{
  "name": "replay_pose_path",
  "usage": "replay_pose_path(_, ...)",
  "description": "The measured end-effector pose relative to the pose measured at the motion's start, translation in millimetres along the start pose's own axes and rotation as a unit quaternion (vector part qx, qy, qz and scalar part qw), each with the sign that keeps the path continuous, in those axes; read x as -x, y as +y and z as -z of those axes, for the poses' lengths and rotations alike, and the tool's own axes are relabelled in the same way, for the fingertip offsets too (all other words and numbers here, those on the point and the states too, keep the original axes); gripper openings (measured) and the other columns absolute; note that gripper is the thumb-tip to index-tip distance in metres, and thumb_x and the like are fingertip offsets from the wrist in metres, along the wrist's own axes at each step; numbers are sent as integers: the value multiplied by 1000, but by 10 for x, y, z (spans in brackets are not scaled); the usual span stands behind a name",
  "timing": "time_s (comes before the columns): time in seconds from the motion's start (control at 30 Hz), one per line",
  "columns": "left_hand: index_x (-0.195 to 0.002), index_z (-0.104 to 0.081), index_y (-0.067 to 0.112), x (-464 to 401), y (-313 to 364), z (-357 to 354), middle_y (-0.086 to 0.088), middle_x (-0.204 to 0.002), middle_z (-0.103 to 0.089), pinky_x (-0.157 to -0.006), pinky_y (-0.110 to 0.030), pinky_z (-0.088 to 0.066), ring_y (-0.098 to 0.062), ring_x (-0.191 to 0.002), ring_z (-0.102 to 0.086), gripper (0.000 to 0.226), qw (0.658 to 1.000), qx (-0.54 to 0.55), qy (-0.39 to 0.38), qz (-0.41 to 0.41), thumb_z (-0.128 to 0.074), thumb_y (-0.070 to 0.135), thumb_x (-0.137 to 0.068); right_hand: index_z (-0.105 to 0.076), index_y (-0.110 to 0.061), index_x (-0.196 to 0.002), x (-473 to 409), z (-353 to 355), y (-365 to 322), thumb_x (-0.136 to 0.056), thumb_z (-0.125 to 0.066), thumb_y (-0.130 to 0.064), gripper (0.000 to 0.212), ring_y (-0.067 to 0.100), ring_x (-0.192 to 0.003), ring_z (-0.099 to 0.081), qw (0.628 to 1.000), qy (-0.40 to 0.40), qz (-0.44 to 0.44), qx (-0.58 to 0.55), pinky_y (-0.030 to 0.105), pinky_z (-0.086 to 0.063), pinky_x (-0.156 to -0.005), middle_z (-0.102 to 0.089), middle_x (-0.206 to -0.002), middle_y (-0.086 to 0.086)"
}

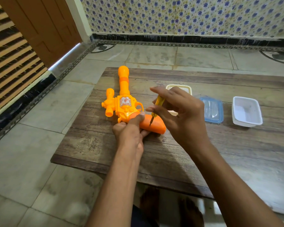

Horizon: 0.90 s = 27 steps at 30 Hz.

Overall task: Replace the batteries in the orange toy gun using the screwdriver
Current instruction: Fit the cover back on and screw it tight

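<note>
**Screw on grip cover engaged with screwdriver**

The orange toy gun (121,102) is laid flat on the wooden worktop (179,154), left of centre, barrel pointing to the far side and grip toward the near right. The grip is held steady by the left hand (131,128), whose fingers are wrapped under it with the thumb laid over its top. The screwdriver (156,110) is pinched by its yellow handle between thumb and fingertips of the right hand (182,115), the remaining fingers spread loosely; its dark shaft is tilted slightly, and the tip is seated on the grip's upper face.

Judged step: the battery cover screw is being worked. Which way it is being turned cannot be told. For a clean result, the shaft is best brought square to the cover, light downward pressure kept so that the tip does not cam out of the soft plastic, and the grip pressed firmly to the worktop. A freed screw would be easily lost; a container is at hand.

Materials: the gun is of glossy moulded plastic, with a rounded muzzle, a side scope and a silvery sticker. To the right are noted a clear blue-rimmed lid (212,110), a white rectangular tub (247,111) and, partly hidden behind the right hand, a cream-rimmed container (179,88). The worktop is of matt, worn wood grain.
</note>
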<state>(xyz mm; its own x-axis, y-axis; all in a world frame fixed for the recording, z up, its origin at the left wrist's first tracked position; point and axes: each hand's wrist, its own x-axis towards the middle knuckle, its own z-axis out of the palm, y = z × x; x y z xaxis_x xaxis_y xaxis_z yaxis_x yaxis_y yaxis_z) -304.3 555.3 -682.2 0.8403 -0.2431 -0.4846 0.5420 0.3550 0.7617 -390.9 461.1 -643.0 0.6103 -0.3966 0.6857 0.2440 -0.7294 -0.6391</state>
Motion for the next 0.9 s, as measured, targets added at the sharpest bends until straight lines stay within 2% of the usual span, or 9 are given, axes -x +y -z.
replay_pose_path(0.07,-100,-66,4,5,0,6,-29,-116,-71,-63,-52,-64,-44,-107,-70,19,1000,6,-10,-2,-70,-9,-87,-72,-4,-122,6,-6,-4,-92,-76,-14,31,17,-84,-69,1000,4,11,6,34,-57,-75,-71,-95,8)
replay_pose_path(0.17,-95,-67,7,4,1,2,-25,-113,-72,-66,-53,-63,-42,-107,-70,20,1000,10,-11,3,-68,-11,-88,-66,2,-128,25,-8,1,-94,-64,3,34,15,-102,-73,999,-18,2,-39,38,-60,-85,-73,-113,10)
replay_pose_path(0.27,-103,-67,6,-6,-4,-5,-28,-119,-71,-74,-60,-62,-43,-110,-70,23,1000,8,-7,-1,-70,-9,-87,-65,0,-133,10,-13,24,-92,-69,3,41,16,-94,-74,1000,-5,4,-15,37,-61,-81,-74,-103,9)
replay_pose_path(0.37,-107,-67,5,-21,-10,7,-28,-119,-71,-78,-65,-60,-43,-111,-70,25,1000,5,-4,-3,-71,-8,-86,-70,-6,-129,-7,-7,27,-91,-77,-9,39,19,-81,-69,999,11,24,19,37,-58,-72,-71,-92,8)
replay_pose_path(0.5,-95,-67,8,-7,-3,7,-28,-117,-71,-73,-56,-62,-42,-109,-70,20,1000,5,-9,0,-70,-10,-87,-68,-1,-128,6,0,26,-90,-67,6,38,16,-100,-73,1000,-6,18,-18,37,-60,-81,-72,-111,9)
replay_pose_path(0.57,-97,-67,7,-4,-3,2,-28,-119,-71,-74,-58,-62,-43,-111,-70,20,1000,6,-6,-1,-70,-10,-86,-69,1,-125,0,16,49,-88,-64,12,39,17,-102,-74,999,-15,5,-48,41,-61,-82,-73,-113,10)
replay_pose_path(0.7,-104,-67,4,-22,8,3,-28,-119,-70,-78,-63,-60,-43,-111,-70,23,1000,3,6,1,-72,-8,-86,-74,-2,-119,-14,11,52,-87,-77,3,33,18,-85,-71,1000,11,15,2,35,-59,-73,-70,-94,10)
replay_pose_path(0.8,-98,-67,5,-13,9,3,-28,-118,-71,-75,-59,-61,-42,-110,-70,20,1000,5,-4,0,-71,-9,-86,-73,-4,-121,-2,0,40,-90,-76,-7,31,19,-90,-70,1000,10,8,-3,38,-59,-76,-70,-99,9)
replay_pose_path(0.9,-95,-67,7,-1,14,-2,-29,-118,-71,-70,-56,-62,-42,-109,-70,20,1000,5,-1,2,-70,-10,-86,-69,0,-125,6,15,30,-88,-60,16,42,19,-107,-72,996,-17,-32,-83,44,-60,-86,-72,-115,10)
